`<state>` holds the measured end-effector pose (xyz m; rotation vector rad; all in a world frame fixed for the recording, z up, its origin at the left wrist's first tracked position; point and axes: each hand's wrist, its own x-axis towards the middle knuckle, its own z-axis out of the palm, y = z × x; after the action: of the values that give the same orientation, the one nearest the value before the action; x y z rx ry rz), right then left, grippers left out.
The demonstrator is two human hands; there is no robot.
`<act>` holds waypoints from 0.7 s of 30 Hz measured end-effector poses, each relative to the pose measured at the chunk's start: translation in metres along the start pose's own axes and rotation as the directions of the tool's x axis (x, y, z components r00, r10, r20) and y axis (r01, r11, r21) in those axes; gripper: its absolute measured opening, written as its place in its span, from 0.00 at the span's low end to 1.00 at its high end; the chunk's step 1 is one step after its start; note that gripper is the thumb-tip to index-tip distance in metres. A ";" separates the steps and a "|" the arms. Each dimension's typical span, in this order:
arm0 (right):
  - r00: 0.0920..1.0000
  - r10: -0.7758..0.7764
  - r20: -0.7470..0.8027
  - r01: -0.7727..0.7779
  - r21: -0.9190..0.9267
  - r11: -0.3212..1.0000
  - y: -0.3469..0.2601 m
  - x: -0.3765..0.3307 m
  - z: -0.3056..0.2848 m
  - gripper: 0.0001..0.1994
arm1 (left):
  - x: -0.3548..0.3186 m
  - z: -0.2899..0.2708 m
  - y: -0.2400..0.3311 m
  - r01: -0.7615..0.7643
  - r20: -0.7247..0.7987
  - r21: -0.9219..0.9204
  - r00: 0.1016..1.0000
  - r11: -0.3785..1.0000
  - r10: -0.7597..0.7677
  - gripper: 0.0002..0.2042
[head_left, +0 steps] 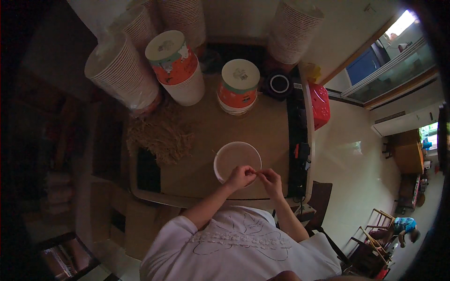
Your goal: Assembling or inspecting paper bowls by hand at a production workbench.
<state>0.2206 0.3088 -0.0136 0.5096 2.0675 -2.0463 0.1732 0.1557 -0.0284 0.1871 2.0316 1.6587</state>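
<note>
A round white paper tub (218,171) stands near the table's front edge, its opening facing up. Over its near right rim, my left hand (242,177) and my right hand (272,181) meet with fingertips pinched together. Whatever is between them is too small to make out. To the left lies a loose heap of tan, stringy fibre (164,136). Beyond the tub, a short stack of orange and green printed tubs (237,96) is turned upside down. A taller upside-down stack (176,70) of similar tubs stands farther left.
Plastic-wrapped stacks of white tubs (119,70) line the back left, with another tall stack (295,33) at the back right. A dark round device (279,85) sits beside the printed tubs. A red plastic item (319,105) is by the right edge. Another person (405,229) is far off at right.
</note>
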 end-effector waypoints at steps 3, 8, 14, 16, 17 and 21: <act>0.999 -0.035 -0.005 0.035 0.007 0.999 0.000 0.000 0.002 0.05 | 0.002 0.004 -0.011 0.077 0.032 -0.244 0.997 0.967 -0.072 0.07; 0.997 -0.082 -0.006 0.082 0.008 0.997 0.006 0.001 0.000 0.04 | 0.001 -0.007 0.007 0.342 0.198 -0.376 0.938 0.861 -0.286 0.06; 0.987 -0.150 -0.048 0.153 0.047 0.987 0.014 0.003 0.001 0.04 | 0.000 -0.010 0.014 0.437 0.274 -0.472 0.898 0.765 -0.344 0.06; 0.982 -0.176 -0.073 0.169 -0.098 0.981 0.012 0.003 0.001 0.04 | 0.000 -0.009 0.013 0.453 0.288 -0.475 0.890 0.754 -0.354 0.06; 0.982 -0.176 -0.072 0.168 -0.097 0.981 0.008 0.001 0.002 0.04 | 0.000 -0.009 0.012 0.464 0.291 -0.487 0.885 0.740 -0.364 0.06; 0.951 -0.308 -0.034 0.278 -0.348 0.895 -0.019 -0.006 0.004 0.03 | 0.002 -0.009 0.004 0.486 0.302 -0.522 0.874 0.701 -0.382 0.05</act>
<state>0.2185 0.3040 0.0055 0.2423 2.6200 -1.7664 0.1668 0.1497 -0.0241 -0.3416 1.2153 1.7793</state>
